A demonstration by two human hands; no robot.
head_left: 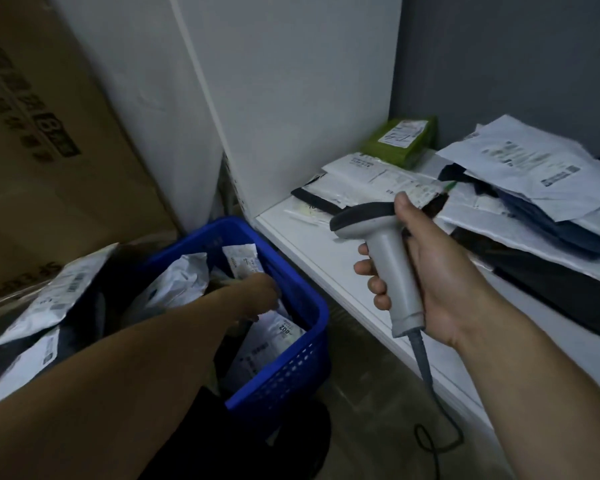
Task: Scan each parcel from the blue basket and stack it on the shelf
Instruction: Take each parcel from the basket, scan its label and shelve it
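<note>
The right hand [440, 271] grips a grey scanner [385, 251] by its handle, fingers wrapped round it, above the white shelf [312, 244]. The left hand [260, 292] reaches into the blue basket [291, 368] among crumpled white parcels [181, 282] with printed labels; its fingers are hidden, so its grip cannot be told. The basket stands on the floor beside the shelf's left end. Stacked parcels [534, 174] cover the shelf's back and right; its front strip lies bare.
</note>
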